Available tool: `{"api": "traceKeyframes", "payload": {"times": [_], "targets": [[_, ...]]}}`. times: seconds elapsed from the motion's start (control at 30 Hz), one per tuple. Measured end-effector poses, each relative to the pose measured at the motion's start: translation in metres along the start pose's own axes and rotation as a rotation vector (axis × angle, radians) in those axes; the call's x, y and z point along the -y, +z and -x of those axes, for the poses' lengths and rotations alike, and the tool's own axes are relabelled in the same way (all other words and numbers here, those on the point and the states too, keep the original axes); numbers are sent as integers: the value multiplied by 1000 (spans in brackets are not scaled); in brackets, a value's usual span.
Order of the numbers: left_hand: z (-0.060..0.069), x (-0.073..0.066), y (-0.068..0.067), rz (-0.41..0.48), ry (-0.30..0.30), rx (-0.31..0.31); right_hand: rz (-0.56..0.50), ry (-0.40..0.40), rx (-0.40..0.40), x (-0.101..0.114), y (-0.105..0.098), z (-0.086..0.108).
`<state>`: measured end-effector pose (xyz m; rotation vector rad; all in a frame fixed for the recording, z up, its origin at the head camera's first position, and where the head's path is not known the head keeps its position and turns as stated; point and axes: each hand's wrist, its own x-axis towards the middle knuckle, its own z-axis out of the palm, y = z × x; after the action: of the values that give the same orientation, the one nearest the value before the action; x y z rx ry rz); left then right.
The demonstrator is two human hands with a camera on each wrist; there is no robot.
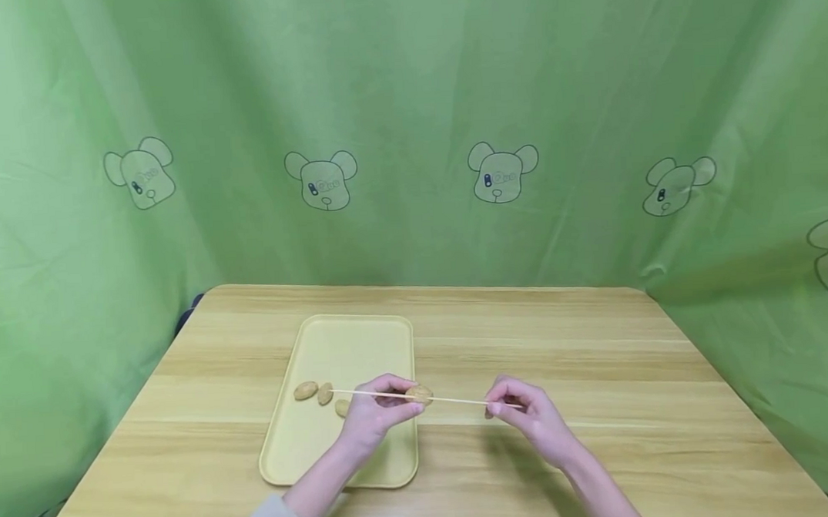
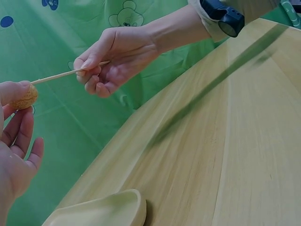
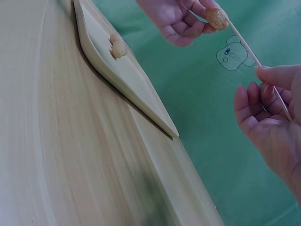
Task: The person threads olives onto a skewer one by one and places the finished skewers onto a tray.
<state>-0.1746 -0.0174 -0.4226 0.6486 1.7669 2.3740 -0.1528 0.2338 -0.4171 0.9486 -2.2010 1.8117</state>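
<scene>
My left hand (image 1: 369, 422) pinches a small, wrinkled, golden-brown ball (image 1: 422, 395), a food piece by its look, between thumb and fingers. A thin wooden skewer (image 1: 458, 401) shows on both sides of the ball in the head view. My right hand (image 1: 528, 417) pinches the skewer near its right end, between thumb and index finger. Left wrist view: the ball (image 2: 25, 97) sits at the left fingertips, with the skewer (image 2: 56, 76) running from it to the right hand. Both hands are above the table. In the right wrist view the ball (image 3: 217, 19) is plainly visible.
A pale yellow tray (image 1: 351, 334) lies under and beyond the left hand. More brown pieces (image 1: 306, 390) rest on it, partly hidden by that hand. The wooden table (image 1: 563, 337) extends to the right. A green curtain (image 1: 406, 74) with bear heads hangs behind.
</scene>
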Motion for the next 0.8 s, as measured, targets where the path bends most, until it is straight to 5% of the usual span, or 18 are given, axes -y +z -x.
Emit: {"api": "traceKeyframes", "payload": {"times": [0.8], "targets": [[1,6,2,1,-59,-51,-27,53,15,-2,13,-4]]}}
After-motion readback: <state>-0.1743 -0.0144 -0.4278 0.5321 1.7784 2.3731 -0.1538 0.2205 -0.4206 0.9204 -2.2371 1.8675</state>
